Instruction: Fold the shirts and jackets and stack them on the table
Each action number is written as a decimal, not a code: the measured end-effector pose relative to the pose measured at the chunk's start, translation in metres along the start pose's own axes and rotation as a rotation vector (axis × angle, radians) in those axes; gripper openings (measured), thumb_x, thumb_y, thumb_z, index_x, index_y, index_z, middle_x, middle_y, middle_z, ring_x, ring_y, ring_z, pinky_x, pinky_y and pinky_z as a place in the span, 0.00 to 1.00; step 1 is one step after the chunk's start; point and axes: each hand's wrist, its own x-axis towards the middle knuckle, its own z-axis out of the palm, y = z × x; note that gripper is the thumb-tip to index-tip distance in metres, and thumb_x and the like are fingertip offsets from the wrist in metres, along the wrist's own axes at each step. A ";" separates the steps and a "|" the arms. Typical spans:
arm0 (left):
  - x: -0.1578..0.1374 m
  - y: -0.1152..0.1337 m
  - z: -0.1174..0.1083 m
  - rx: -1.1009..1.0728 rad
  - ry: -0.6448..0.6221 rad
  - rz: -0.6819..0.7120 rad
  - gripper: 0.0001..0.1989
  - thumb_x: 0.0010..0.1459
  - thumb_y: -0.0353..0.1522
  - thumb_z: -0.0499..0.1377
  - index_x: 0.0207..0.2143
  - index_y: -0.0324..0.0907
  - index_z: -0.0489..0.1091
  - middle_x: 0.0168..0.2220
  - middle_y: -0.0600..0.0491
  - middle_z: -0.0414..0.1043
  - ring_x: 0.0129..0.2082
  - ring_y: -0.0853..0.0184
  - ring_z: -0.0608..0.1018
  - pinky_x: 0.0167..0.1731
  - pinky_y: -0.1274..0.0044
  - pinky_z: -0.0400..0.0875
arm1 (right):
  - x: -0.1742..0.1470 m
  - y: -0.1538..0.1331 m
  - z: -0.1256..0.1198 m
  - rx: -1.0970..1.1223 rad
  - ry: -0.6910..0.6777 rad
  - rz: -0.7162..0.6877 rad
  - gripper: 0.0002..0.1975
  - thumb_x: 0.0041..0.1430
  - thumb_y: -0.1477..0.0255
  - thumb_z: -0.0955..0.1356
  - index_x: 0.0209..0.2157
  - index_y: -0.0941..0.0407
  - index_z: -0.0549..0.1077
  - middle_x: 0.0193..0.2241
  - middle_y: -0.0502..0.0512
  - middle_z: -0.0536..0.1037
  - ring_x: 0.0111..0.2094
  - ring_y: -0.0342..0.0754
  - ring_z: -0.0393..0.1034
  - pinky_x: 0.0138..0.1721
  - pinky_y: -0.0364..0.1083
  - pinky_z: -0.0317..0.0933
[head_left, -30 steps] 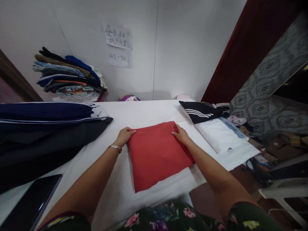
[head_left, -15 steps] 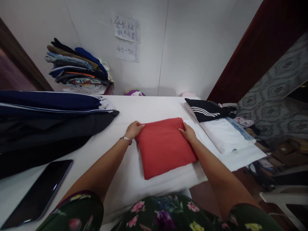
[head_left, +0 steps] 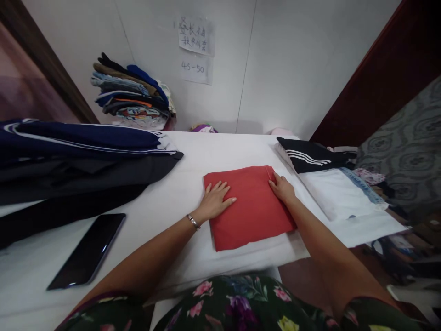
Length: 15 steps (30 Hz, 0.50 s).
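At left on the white desk, a dark-blue garment with white stripes lies lengthwise from left to right, a grey garment along its near side. Nearer, a black phone lies aslant, its long axis running from near left to far right. Beyond the garments, at the far left, rises a stack of folded clothes.

The left hand, a bracelet at its wrist, rests palm down with fingers spread on the left part of the red cloth; it grasps nothing.

The red cloth lies flat and folded at the middle of the desk, toward the near edge. Its outline is almost square, so no clear long axis can be told; the far edge runs from left to right, turned slightly farther away at its right end, where a short seam shows.

The right hand is partly curled at the right edge, near the far right corner; whether it pinches the cloth cannot be told.

At right lie a black cloth with white stripes and, nearer, a white cloth.
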 end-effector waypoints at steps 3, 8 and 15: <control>0.007 -0.013 -0.005 -0.188 0.107 -0.070 0.29 0.64 0.47 0.46 0.60 0.43 0.64 0.67 0.48 0.55 0.68 0.62 0.54 0.67 0.64 0.43 | -0.023 -0.018 -0.009 0.011 0.124 -0.132 0.28 0.65 0.60 0.61 0.62 0.59 0.62 0.62 0.71 0.61 0.62 0.65 0.57 0.56 0.61 0.57; 0.031 -0.043 -0.023 -0.290 0.344 -0.435 0.28 0.62 0.44 0.49 0.59 0.37 0.63 0.65 0.42 0.59 0.65 0.59 0.62 0.62 0.69 0.56 | -0.098 -0.078 -0.010 0.187 -0.018 -0.674 0.30 0.67 0.54 0.58 0.65 0.52 0.57 0.68 0.60 0.51 0.69 0.55 0.41 0.65 0.61 0.42; 0.075 -0.059 -0.032 -0.313 0.232 -0.554 0.27 0.51 0.41 0.63 0.51 0.36 0.70 0.46 0.41 0.78 0.46 0.57 0.79 0.43 0.73 0.71 | -0.147 -0.116 0.015 0.108 -0.243 -0.922 0.37 0.63 0.50 0.62 0.67 0.54 0.54 0.70 0.67 0.38 0.70 0.62 0.30 0.65 0.66 0.32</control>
